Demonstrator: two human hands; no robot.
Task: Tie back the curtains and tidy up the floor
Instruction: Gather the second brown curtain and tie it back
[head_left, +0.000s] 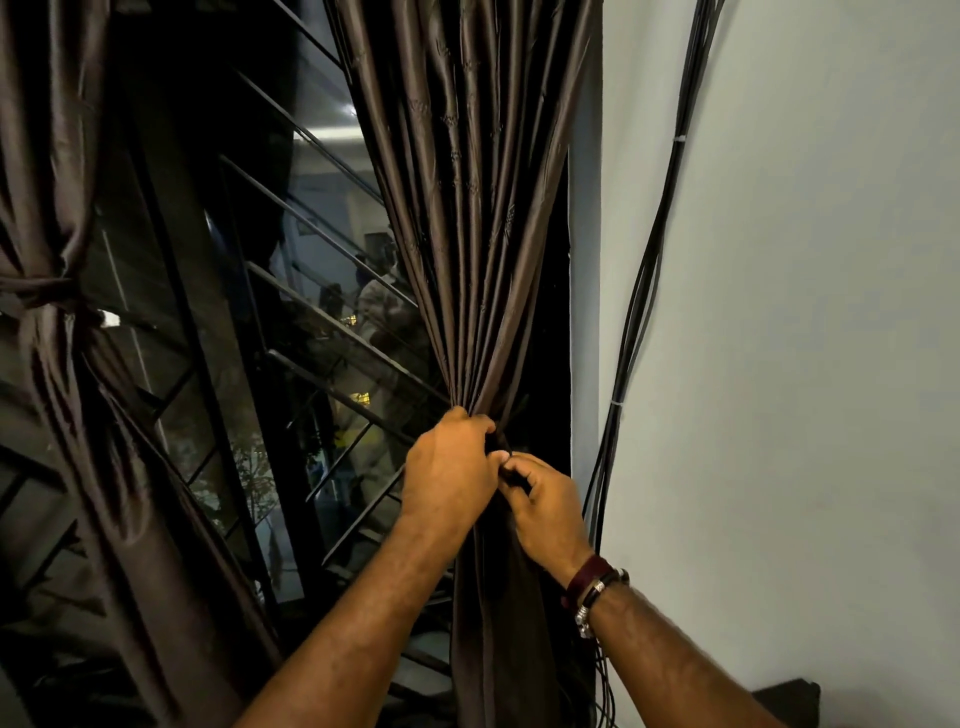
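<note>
The right brown curtain (467, 208) hangs gathered into a tight bunch at waist height. My left hand (449, 467) grips that bunch from the left side. Just to its right, my right hand (545, 504) pinches a thin dark strip, seemingly a tie-back (511, 475), against the gathered folds. Below my hands the curtain falls straight down. The left brown curtain (57, 234) is cinched with a fabric band (41, 288) at its middle. The floor is hidden.
A dark window with a metal grille (291, 291) fills the space between the curtains. A bundle of black cables (639, 291) runs down the white wall (805, 312) right beside the curtain. A dark object corner (789, 701) shows at bottom right.
</note>
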